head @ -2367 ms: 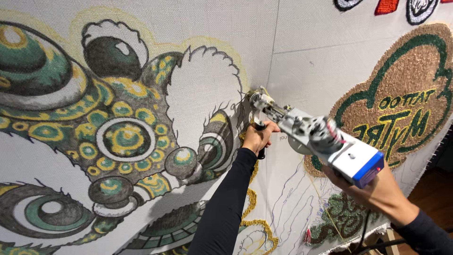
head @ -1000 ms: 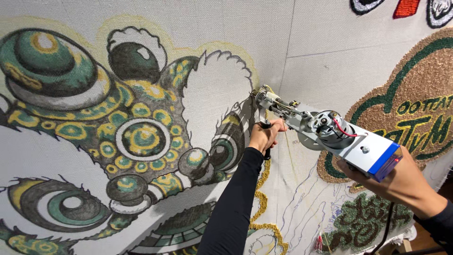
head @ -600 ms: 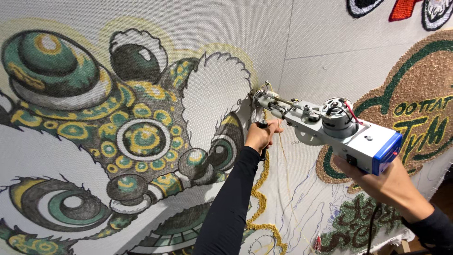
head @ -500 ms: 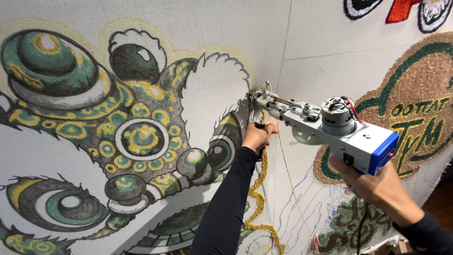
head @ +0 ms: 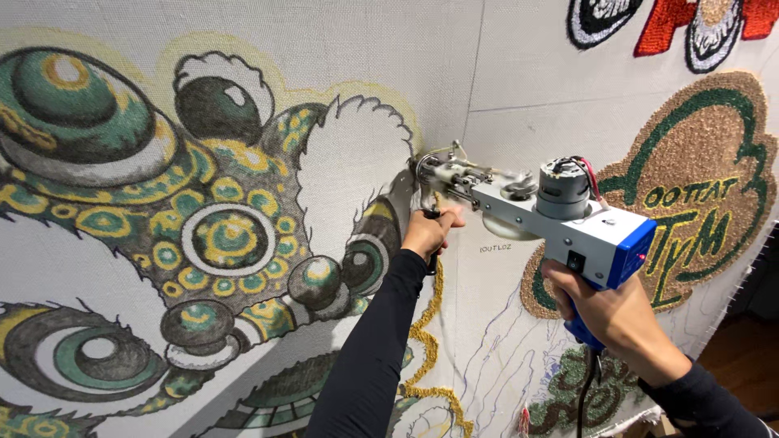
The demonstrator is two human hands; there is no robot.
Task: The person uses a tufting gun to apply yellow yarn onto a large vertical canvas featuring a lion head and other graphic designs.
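While the tufting gun (head: 535, 212) points at the stretched cloth (head: 519, 89), we see both hands gripping it. The right hand (head: 613, 312) is clenched around the blue rear handle, its fingers (head: 568, 280) wrapped tight just below the white body and the grey motor on top. The left hand (head: 428, 231), in a black sleeve, is curled shut around the dark front grip under the gun's nose, thumb lying toward the right. The needle end touches the cloth at the right edge of the green and yellow lion design (head: 203, 235), beside its white tufted ear. A wavy line of yellow yarn (head: 426, 341) runs down the cloth below the left hand. To the right of the gun lies a brown and green tufted patch (head: 706, 154).
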